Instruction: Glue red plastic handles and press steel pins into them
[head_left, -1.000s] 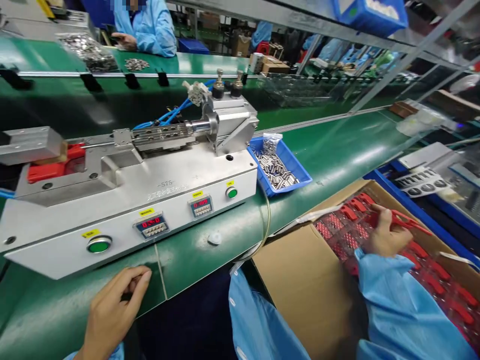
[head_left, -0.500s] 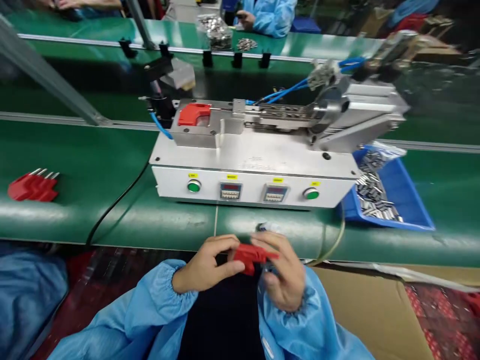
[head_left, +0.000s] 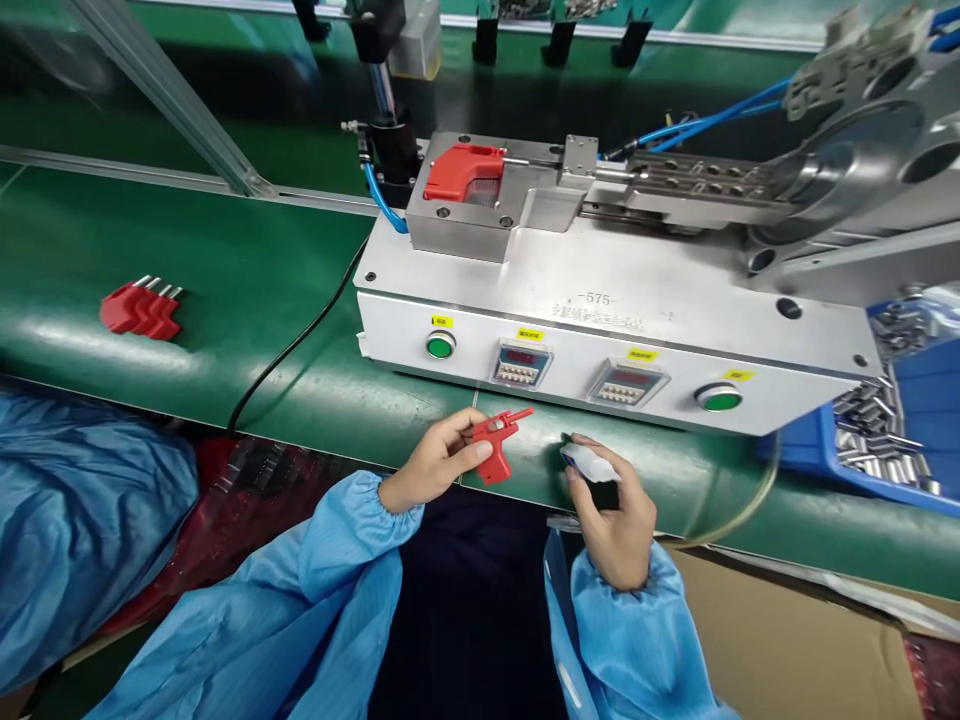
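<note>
My left hand (head_left: pixel 431 465) pinches a small red pistol-shaped plastic part (head_left: pixel 495 458) by its side, with a thin red tip pointing right. My right hand (head_left: pixel 624 530) has its thumb and fingers around a small crumpled white item with a dark blue end (head_left: pixel 596 463), just over the bench edge; its exact kind is unclear. Behind both hands stands a bench machine (head_left: pixel 480 310) with green buttons and small counters. Another red part (head_left: pixel 459 172) lies in its metal fixture, against a thin metal rod.
Several red parts with metal pins (head_left: pixel 142 312) lie together on the green bench (head_left: pixel 300 270) at left. A blue bin (head_left: pixel 806 445) holding short metal tubes (head_left: pixel 892 440) stands at right. A black cable (head_left: pixel 296 345) and a clear hose (head_left: pixel 757 500) run off the front edge.
My hands have parted. The red part stays in my left hand, while my right hand has left it and taken hold of the white item on the bench. The view has moved closer to the machine.
</note>
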